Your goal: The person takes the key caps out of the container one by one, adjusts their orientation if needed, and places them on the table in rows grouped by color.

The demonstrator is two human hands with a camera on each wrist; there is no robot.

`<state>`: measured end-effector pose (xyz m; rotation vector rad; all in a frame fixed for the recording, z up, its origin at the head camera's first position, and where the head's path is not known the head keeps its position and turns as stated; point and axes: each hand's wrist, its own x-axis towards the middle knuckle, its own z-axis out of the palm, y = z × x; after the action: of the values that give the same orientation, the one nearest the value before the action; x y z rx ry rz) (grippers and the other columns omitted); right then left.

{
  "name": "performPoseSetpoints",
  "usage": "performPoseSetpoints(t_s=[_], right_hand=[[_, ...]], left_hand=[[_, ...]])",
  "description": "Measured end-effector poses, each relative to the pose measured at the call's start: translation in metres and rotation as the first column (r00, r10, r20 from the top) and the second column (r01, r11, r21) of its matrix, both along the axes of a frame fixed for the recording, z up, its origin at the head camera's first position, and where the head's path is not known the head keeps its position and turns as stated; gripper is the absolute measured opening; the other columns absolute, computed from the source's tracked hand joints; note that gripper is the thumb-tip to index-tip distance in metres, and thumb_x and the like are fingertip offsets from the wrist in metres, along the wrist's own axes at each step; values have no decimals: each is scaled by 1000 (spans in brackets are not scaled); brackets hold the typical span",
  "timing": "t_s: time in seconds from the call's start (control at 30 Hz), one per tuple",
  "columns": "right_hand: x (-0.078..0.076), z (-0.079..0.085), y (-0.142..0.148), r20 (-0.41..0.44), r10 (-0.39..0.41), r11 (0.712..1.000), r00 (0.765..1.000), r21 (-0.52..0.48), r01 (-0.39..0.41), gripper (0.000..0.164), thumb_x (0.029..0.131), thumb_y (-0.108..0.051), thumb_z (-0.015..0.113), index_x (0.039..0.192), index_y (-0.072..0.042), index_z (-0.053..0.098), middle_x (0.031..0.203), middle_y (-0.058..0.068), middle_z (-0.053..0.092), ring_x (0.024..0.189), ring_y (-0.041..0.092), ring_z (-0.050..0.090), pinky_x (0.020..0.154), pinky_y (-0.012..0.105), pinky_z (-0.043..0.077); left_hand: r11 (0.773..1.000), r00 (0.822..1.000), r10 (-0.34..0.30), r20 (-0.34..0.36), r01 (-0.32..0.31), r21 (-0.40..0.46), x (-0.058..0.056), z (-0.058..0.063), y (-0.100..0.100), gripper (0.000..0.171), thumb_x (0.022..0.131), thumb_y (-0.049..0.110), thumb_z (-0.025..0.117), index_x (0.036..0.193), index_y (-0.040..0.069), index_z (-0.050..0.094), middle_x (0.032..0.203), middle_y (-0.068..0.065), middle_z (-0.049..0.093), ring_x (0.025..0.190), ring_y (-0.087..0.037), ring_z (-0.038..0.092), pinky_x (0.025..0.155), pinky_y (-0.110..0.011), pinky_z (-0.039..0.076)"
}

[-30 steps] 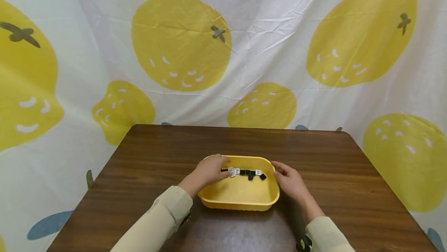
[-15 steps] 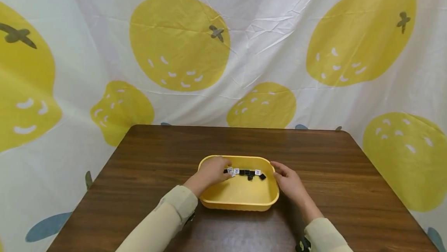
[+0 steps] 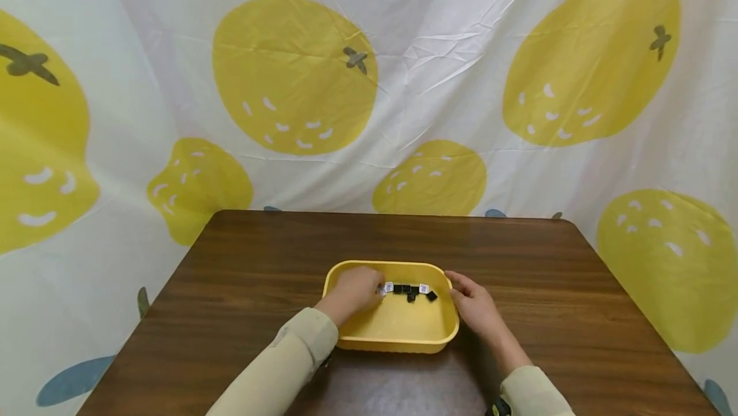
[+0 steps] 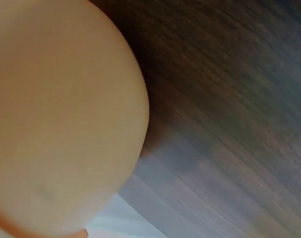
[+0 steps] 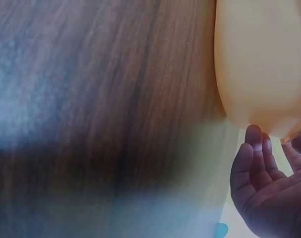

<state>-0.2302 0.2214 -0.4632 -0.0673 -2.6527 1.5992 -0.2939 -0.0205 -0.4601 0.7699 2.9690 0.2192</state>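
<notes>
While the left hand [image 3: 356,289] is covering the left end of a yellow, rounded-rectangular plastic tray [image 3: 398,346], its fingers are mostly hiding from view, so I cannot tell whether they are gripping anything. Just right of them, small black square pieces [image 3: 398,289] and white square pieces with dark printed marks [image 3: 423,288] are lying inside the tray. On the right hand [image 3: 475,306], the fingers are bending loosely and touching the tray's right side. Between the 2 hands' fingers, the tray is sitting on a dark brown wood-grain surface [image 3: 576,307].
</notes>
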Motion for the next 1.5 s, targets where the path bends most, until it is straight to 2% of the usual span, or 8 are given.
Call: performPoseSetpoints(t_s=[0.17, 0.23, 0.43, 0.7, 0.87, 1.1, 1.3, 1.5], right_hand=[[-1, 1, -1, 8, 2, 1000, 1000, -3, -2, 39, 99, -3, 49, 138, 0, 55, 99, 17, 61, 75, 21, 55, 62, 29, 46], [-1, 1, -1, 10, 4, 1000, 1000, 1, -4, 39, 99, -4, 49, 138, 0, 55, 100, 17, 61, 75, 21, 55, 63, 29, 46], [2, 2, -3, 19, 4, 1000, 1000, -8, -3, 39, 100, -4, 49, 138, 0, 54, 104, 20, 63, 78, 23, 59, 64, 29, 48], [4, 2, -4, 28, 6, 1000, 1000, -8, -6, 40, 100, -5, 50, 139, 1, 53, 109, 22, 65, 86, 26, 62, 70, 31, 49], [3, 2, -4, 21, 5, 1000, 1000, 0, -5, 40, 100, -6, 50, 139, 1, 53, 109, 22, 65, 86, 26, 61, 70, 31, 49], [3, 2, -4, 26, -8, 1000, 1000, -3, 8, 40, 100, -6, 50, 140, 0, 53, 105, 19, 65, 83, 24, 59, 68, 31, 48], [3, 3, -4, 40, 0, 1000, 999, -16, 0, 41, 101, -7, 50, 141, 0, 52, 104, 19, 62, 82, 23, 57, 65, 31, 47], [3, 2, -3, 56, -19, 999, 998, -26, 21, 41, 101, -7, 50, 142, -2, 52, 105, 19, 61, 72, 22, 55, 59, 31, 46]], left_hand=[[1000, 999, -27, 29, 27, 5, 4, 1, 1, 12, 91, 27, 71, 98, 19, 76, 95, 5, 71, 83, -13, 62, 72, -35, 51], [1000, 999, -25, 36, 25, -3, 4, 1, 1, 14, 92, 29, 71, 95, 17, 75, 92, 4, 70, 80, -13, 60, 71, -34, 50], [1000, 1000, -10, 20, 10, -5, 4, -4, 0, 28, 89, 30, 72, 67, 17, 59, 63, 4, 51, 59, -12, 44, 54, -31, 38], [994, 1000, -30, 4, 29, 104, 2, -8, -6, 13, 85, 20, 72, 77, 15, 63, 69, 5, 55, 63, -12, 47, 58, -29, 42], [972, 998, -28, 52, 15, 233, 1, -4, -9, 10, 81, 11, 72, 86, 12, 64, 76, 5, 58, 68, -12, 51, 64, -28, 45], [943, 995, -53, 84, 22, 332, -1, 1, -8, 13, 83, 6, 74, 85, 12, 62, 71, 5, 54, 64, -11, 49, 60, -26, 44], [902, 995, -79, 66, 43, 429, 0, 4, -7, 12, 85, 8, 76, 91, 10, 65, 74, 5, 58, 67, -9, 52, 76, -36, 52], [870, 995, -59, 85, 10, 493, 1, 7, -8, 12, 85, 10, 76, 93, 11, 67, 74, 5, 59, 65, -9, 52, 61, -26, 46]])
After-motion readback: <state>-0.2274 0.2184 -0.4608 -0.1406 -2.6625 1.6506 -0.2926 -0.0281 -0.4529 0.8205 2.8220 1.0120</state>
